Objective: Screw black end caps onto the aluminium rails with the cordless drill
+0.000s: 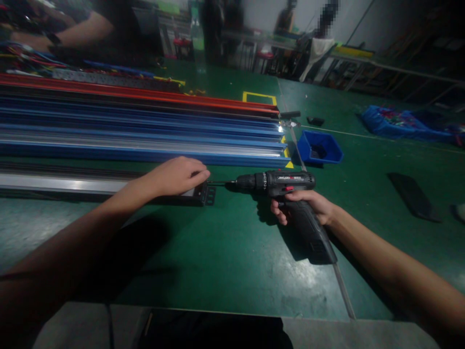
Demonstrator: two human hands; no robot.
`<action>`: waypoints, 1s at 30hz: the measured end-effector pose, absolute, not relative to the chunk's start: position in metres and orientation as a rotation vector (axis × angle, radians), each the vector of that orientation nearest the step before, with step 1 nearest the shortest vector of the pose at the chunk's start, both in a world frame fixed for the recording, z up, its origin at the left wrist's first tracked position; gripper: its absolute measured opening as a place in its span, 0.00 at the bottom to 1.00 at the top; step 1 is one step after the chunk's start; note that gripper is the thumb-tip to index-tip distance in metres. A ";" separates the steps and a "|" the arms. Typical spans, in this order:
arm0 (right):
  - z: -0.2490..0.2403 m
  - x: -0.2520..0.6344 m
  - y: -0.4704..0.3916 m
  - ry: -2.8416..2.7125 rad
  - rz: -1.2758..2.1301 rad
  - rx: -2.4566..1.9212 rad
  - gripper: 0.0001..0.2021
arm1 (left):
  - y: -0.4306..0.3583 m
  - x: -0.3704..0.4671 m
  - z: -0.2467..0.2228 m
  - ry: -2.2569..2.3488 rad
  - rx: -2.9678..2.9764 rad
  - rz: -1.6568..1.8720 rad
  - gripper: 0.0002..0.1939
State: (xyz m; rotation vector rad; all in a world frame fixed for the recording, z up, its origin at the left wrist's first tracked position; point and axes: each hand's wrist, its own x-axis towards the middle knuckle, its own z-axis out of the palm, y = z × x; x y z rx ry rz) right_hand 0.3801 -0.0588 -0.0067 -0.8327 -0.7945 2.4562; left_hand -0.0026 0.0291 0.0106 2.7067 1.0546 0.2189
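Observation:
My right hand (303,203) is wrapped round the handle of a black cordless drill (290,182), which points left. A long thin bit (221,182) reaches from its chuck to the end of a black and silver metal profile (72,183). At that end sits a dark end piece with a small slotted tab (210,195). My left hand (178,177) lies over the profile close to this end, its thumb along the top and the other fingers bent over the far side, partly hidden.
Several blue profiles (145,140) and a red one (218,103) lie behind on the green table (218,261). A blue bin (330,154) stands right of them, a dark flat object (412,196) farther right. Across the table, a co-worker's arm (83,33) is beside wires.

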 end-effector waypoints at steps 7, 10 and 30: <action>-0.006 0.380 -0.058 -0.811 2.456 -0.829 0.16 | 0.030 -0.003 0.010 1.040 2.707 0.240 0.25; -0.006 0.379 -0.058 -0.834 2.442 -0.822 0.16 | 0.030 -0.003 0.010 1.047 2.703 0.235 0.24; -0.006 0.379 -0.059 -0.804 2.453 -0.808 0.15 | 0.028 -0.003 0.011 1.058 2.707 0.218 0.25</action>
